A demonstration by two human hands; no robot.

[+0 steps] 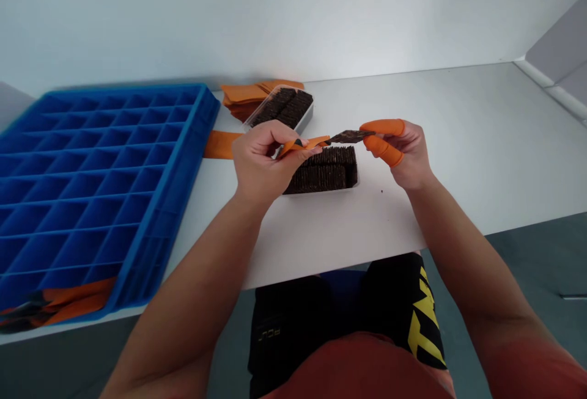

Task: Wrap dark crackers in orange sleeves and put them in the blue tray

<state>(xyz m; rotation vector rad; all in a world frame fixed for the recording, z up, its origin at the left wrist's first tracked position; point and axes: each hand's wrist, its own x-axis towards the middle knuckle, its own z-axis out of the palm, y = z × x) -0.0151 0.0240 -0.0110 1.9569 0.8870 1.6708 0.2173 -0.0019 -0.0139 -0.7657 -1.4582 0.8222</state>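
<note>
My left hand (263,157) is closed on a small orange pouch (316,141), its mouth facing right. My right hand (403,145), with orange finger cots (385,150) on thumb and finger, pinches a thin dark brown flat piece (349,136). The piece's left end meets the pouch's mouth; how far inside it reaches I cannot tell. Below both hands a clear plastic tub (321,192) holds rows of similar dark brown pieces (321,177), with a gap at its right end. The left hand partly covers this tub.
A second clear tub (306,119) of brown pieces stands behind, beside a stack of flat orange pouches (238,95). Another orange pouch (220,145) lies near my left hand. At left is a blue divided crate (156,203), with several filled-looking orange pouches (77,298) in its near corner.
</note>
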